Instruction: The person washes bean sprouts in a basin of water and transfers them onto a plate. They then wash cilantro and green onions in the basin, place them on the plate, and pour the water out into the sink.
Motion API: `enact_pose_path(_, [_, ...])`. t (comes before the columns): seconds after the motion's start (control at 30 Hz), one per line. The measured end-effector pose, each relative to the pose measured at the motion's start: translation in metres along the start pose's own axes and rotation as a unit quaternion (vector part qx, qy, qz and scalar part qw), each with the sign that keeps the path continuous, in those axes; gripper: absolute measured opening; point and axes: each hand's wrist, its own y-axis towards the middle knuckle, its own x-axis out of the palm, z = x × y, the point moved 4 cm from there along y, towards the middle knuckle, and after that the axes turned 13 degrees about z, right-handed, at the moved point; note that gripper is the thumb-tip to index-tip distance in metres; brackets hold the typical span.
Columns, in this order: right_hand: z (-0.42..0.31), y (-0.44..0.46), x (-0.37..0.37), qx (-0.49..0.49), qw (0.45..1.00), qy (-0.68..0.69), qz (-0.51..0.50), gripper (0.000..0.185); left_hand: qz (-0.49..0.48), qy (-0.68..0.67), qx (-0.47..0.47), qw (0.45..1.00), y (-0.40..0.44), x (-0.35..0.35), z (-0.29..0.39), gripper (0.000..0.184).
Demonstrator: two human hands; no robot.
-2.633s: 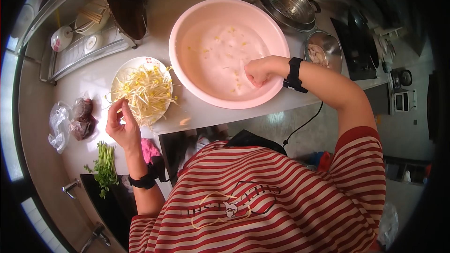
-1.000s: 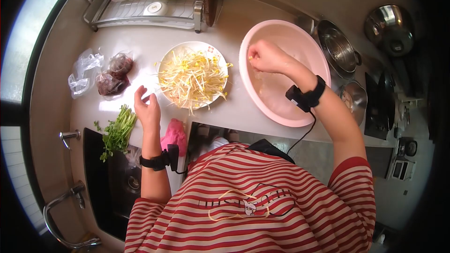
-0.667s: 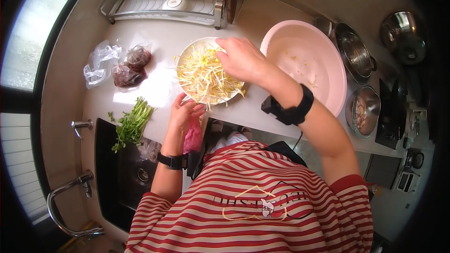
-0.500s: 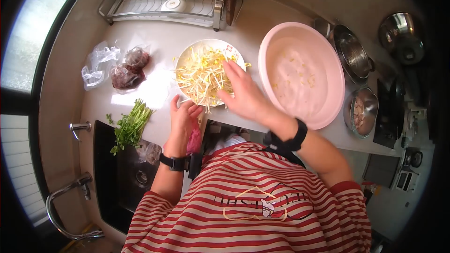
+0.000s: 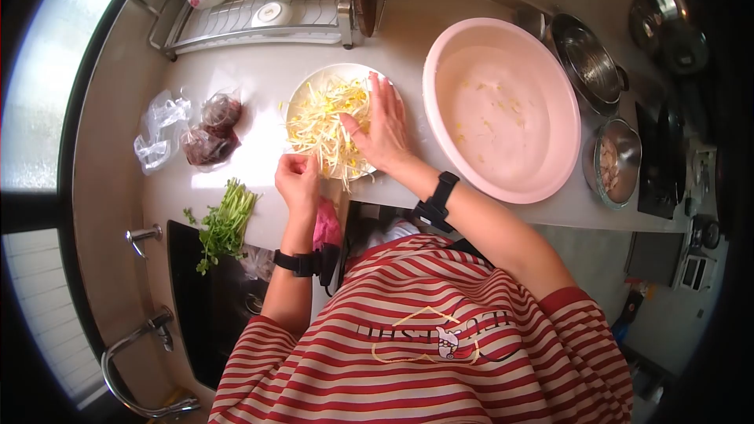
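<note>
A white plate (image 5: 313,76) holds a heap of bean sprouts (image 5: 330,122), some hanging over its near rim. My right hand (image 5: 385,132) lies against the right side of the heap, fingers stretched out and thumb spread over the sprouts. At the plate's near left edge, my left hand (image 5: 298,178) is closed in a pinch beside the sprouts; what sits between its fingertips is too small to make out. Both wrists wear black bands.
A pink basin (image 5: 503,118) of water with a few floating bits stands right of the plate. Leafy green stalks (image 5: 228,222) lie by the black sink (image 5: 192,298). Bagged dark food (image 5: 212,137) sits left. Metal bowls (image 5: 585,67) stand right, a dish rack (image 5: 259,39) behind.
My right hand has shifted left and flattened against the sprouts. My left hand has moved up to the plate's edge, and its fingers have closed into a pinch. The camera view has shifted slightly.
</note>
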Motion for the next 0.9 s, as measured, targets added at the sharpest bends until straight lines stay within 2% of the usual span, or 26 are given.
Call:
enact_pose_path(0.03, [-0.004, 0.002, 0.003, 0.004, 1.000, 0.000, 0.006, 0.086, 0.018, -0.047, -0.069, 0.996, -0.002, -0.001, -0.005, 0.029])
enact_pose_path(0.07, [-0.011, 0.004, 0.006, 0.026, 0.998, -0.019, -0.052, 0.085, 0.035, -0.093, -0.139, 0.985, -0.005, -0.003, -0.004, 0.036])
enact_pose_path(0.1, [-0.015, 0.005, 0.011, 0.046, 0.992, -0.036, -0.111, 0.084, 0.031, -0.091, -0.135, 0.986, -0.005, -0.003, 0.003, 0.036])
enact_pose_path(0.17, [-0.012, 0.003, 0.020, 0.047, 0.993, -0.034, -0.100, 0.082, 0.002, -0.228, -0.313, 0.922, -0.011, -0.002, 0.003, 0.045])
enact_pose_path(0.2, [-0.013, 0.002, 0.021, 0.037, 0.992, -0.041, -0.112, 0.081, -0.078, -0.252, -0.290, 0.920, -0.006, -0.004, 0.004, 0.046])
enact_pose_path(0.23, [-0.013, 0.000, 0.022, 0.026, 0.991, -0.049, -0.125, 0.080, -0.081, -0.249, -0.287, 0.921, -0.004, -0.005, 0.006, 0.046])
enact_pose_path(0.3, [-0.016, -0.001, 0.021, 0.032, 0.991, -0.048, -0.123, 0.079, -0.173, -0.301, -0.356, 0.868, -0.004, 0.002, 0.011, 0.044])
enact_pose_path(0.33, [-0.018, -0.002, 0.021, 0.037, 0.990, -0.034, -0.129, 0.078, -0.156, -0.288, -0.367, 0.871, -0.001, 0.001, 0.007, 0.046])
enact_pose_path(0.37, [-0.019, -0.004, 0.022, 0.043, 0.990, -0.019, -0.134, 0.077, -0.160, -0.285, -0.362, 0.873, 0.002, 0.001, 0.007, 0.046])
enact_pose_path(0.43, [-0.024, -0.008, 0.026, 0.041, 0.992, 0.031, -0.115, 0.077, -0.140, -0.261, -0.295, 0.909, 0.010, -0.004, 0.008, 0.046])
enact_pose_path(0.47, [-0.028, -0.010, 0.025, 0.055, 0.991, 0.079, -0.097, 0.077, -0.133, -0.262, -0.270, 0.917, 0.010, -0.011, 0.025, 0.044])
enact_pose_path(0.5, [-0.034, -0.010, 0.022, 0.067, 0.986, 0.127, -0.080, 0.077, -0.143, -0.234, -0.235, 0.933, 0.013, -0.020, 0.033, 0.030])
enact_pose_path(0.6, [-0.061, -0.008, 0.010, 0.063, 0.985, 0.150, -0.050, 0.079, -0.110, -0.213, -0.193, 0.951, 0.014, -0.049, 0.064, 0.026])
enact_pose_path(0.7, [-0.087, 0.003, -0.018, 0.064, 0.978, 0.199, -0.015, 0.079, -0.105, -0.198, -0.096, 0.970, 0.005, -0.071, 0.122, 0.024])
enact_pose_path(0.77, [-0.099, 0.010, -0.043, 0.043, 0.972, 0.227, 0.044, 0.078, -0.141, -0.210, -0.035, 0.967, 0.003, -0.080, 0.146, 0.025])
enact_pose_path(0.9, [-0.102, 0.026, -0.092, 0.004, 0.949, 0.257, 0.180, 0.073, -0.149, -0.239, 0.018, 0.959, -0.024, -0.063, 0.216, 0.029])
